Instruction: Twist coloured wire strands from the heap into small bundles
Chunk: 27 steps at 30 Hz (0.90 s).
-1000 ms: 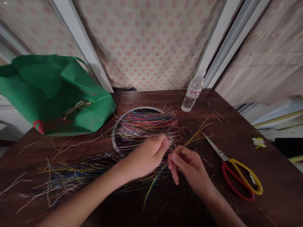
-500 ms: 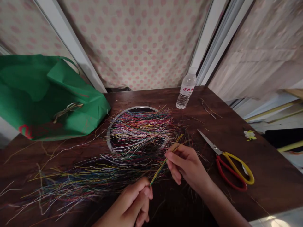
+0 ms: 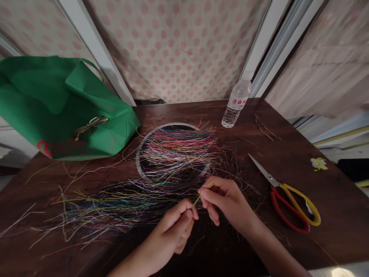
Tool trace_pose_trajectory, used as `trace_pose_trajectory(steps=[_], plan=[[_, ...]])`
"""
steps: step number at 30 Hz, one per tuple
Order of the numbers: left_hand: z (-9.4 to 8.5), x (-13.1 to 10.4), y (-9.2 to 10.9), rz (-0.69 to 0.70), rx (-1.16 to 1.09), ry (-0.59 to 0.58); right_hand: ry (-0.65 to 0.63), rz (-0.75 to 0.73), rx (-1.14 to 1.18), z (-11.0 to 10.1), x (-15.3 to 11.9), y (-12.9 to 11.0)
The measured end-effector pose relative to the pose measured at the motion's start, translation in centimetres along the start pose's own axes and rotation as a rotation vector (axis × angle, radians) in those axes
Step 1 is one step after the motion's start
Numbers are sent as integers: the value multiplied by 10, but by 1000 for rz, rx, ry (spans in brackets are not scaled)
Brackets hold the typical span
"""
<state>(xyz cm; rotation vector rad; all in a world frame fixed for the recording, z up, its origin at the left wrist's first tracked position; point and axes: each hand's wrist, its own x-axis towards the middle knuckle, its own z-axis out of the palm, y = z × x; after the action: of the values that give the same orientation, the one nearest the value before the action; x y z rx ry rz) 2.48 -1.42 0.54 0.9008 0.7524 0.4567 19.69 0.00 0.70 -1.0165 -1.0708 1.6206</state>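
Left hand, six o'clock, and right hand, five o'clock, curl inward, pinching strands between them. Bottle, two o'clock, reads "凉白", then an unclear character.

A clear plastic bottle has a white label with red Chinese characters: 凉白, then a third, partly turned out of sight. Red print low on a green bag is too creased and dim to read.
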Motion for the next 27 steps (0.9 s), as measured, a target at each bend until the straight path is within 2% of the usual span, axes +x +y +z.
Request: trace_pose_trajectory(steps=[3, 5, 9, 12, 15, 22, 27], plan=[[-1, 5, 0, 27, 46, 47, -26, 29, -61, 3, 1, 4], [0, 10, 2, 66, 45, 102, 10, 12, -87, 6, 1, 8], [3, 18, 7, 108, -105, 108, 143, -157, -37, 5, 2, 9], [5, 20, 12, 119, -191, 113, 162, -307, -39, 2, -1, 5], [6, 20, 14, 84, -238, 102, 171, -385, -157, 1, -5, 2], [7, 21, 18, 24, -281, 74, 142, -330, -339, -3, -11, 5], [2, 21, 21, -4, -249, 32, 99, -357, -487, -6, -11, 8]])
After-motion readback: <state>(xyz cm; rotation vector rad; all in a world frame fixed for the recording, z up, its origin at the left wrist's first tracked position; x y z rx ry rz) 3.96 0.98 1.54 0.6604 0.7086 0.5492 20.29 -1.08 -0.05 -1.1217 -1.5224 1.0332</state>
